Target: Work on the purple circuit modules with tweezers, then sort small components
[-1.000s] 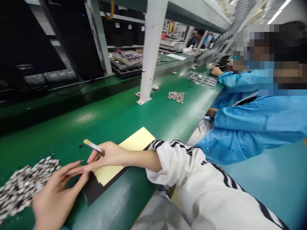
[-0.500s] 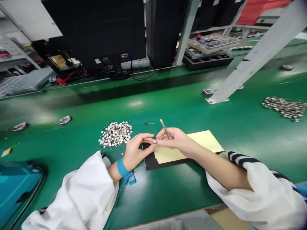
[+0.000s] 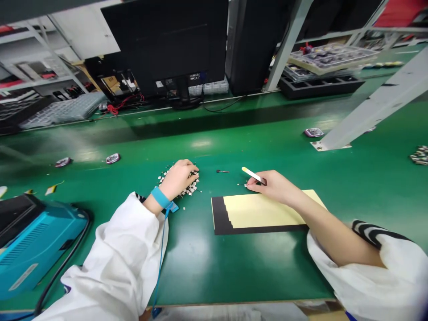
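Note:
My left hand point(image 3: 181, 176) is over a pile of small pale components with thin leads point(image 3: 190, 189). Its fingers curve down among the pieces, with thumb and forefinger apart; some fingertips are hidden. My right hand point(image 3: 272, 185) grips tweezers point(image 3: 254, 174) with a yellow end, which points up and to the left. At the tips of its thumb and forefinger is one small component point(image 3: 246, 185) with a short lead. Below this hand a yellow sheet point(image 3: 264, 211) lies on a black board point(image 3: 220, 218). A blue band with a cord point(image 3: 160, 197) circles my left wrist.
A small dark tool point(image 3: 222, 171) lies between my hands. To the left stands a teal machine point(image 3: 40, 249) with a black cable. Behind are a monitor point(image 3: 167, 44) and stacked trays point(image 3: 321, 84). A slanted white post point(image 3: 374, 107) rises at the right, near another pile point(image 3: 419, 155).
My hands, together over the board before, are now apart. The left has gone to the component pile; the right, still with the tweezers, is above the sheet's far edge. The view has shifted left.

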{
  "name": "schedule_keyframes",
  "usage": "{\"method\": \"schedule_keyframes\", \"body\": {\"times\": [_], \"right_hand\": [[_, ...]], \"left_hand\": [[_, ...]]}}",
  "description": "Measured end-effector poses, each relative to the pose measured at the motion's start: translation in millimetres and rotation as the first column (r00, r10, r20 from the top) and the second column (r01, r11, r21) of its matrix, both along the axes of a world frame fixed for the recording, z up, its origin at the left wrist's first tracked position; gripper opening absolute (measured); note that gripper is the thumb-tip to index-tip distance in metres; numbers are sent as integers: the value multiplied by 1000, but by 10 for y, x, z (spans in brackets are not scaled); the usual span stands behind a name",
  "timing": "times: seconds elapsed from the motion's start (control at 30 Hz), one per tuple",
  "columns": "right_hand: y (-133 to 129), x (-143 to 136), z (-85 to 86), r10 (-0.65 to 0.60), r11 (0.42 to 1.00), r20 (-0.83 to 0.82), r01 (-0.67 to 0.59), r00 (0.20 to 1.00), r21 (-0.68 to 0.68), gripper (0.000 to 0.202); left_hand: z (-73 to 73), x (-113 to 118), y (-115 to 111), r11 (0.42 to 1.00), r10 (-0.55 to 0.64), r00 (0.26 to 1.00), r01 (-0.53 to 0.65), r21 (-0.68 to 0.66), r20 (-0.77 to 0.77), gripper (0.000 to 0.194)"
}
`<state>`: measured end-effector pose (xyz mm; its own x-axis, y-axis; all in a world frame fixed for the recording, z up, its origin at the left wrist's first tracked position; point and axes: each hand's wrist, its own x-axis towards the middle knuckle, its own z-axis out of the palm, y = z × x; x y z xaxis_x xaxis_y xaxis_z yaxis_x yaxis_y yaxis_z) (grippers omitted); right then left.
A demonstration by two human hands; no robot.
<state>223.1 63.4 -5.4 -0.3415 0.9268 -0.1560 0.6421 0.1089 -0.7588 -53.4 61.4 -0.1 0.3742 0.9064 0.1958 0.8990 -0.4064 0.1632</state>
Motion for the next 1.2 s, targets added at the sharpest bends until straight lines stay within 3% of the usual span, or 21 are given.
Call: {"method": "schedule_keyframes", "body": {"times": [0.1, 0.23, 0.3, 0.4, 0.5, 0.67, 0.83, 1.0, 1.13, 1.2], "right_hand": [[21, 20, -31, -48, 998, 78, 44, 996, 51, 10], [8, 36, 14, -216, 953, 155, 174, 964, 248, 7], [-56, -1, 59, -226, 932, 143, 171, 963, 320, 8], [-232, -139, 70, 35, 948, 118, -71, 992, 311, 9], [-431, -300, -24, 254, 909, 154, -290, 955, 298, 11], [-621, -412, -168, 288, 874, 285, -373, 914, 312, 27], [-694, -450, -99, 327, 847, 498, -482, 803, 222, 39], [-685, -512, -31, 342, 912, 318, -394, 884, 115, 33], [-635, -522, -38, 285, 948, 194, -307, 939, 90, 23], [-613, -512, -52, 235, 966, 147, -247, 961, 70, 16]], "left_hand": [[-53, 45, -10, 1000, -15, 999, 15, -14, -43, 13], [-57, 102, -23, 1000, -20, 999, 19, -8, -44, 12], [-55, 110, -21, 1000, -25, 999, 25, -1, -27, 12], [-65, 110, -18, 999, -43, 999, 43, 10, 13, 11], [-68, 115, -27, 998, -48, 996, 45, 36, 73, 12], [-9, 191, -102, 995, -2, 974, -21, 97, 224, 11], [5, 304, -196, 999, -27, 905, 7, 48, 425, 15], [-90, 333, -226, 999, -34, 802, 50, -10, 597, 10], [-141, 336, -241, 999, -27, 757, 35, 1, 653, 11], [-149, 347, -254, 999, 5, 691, 30, -36, 723, 12]]}}
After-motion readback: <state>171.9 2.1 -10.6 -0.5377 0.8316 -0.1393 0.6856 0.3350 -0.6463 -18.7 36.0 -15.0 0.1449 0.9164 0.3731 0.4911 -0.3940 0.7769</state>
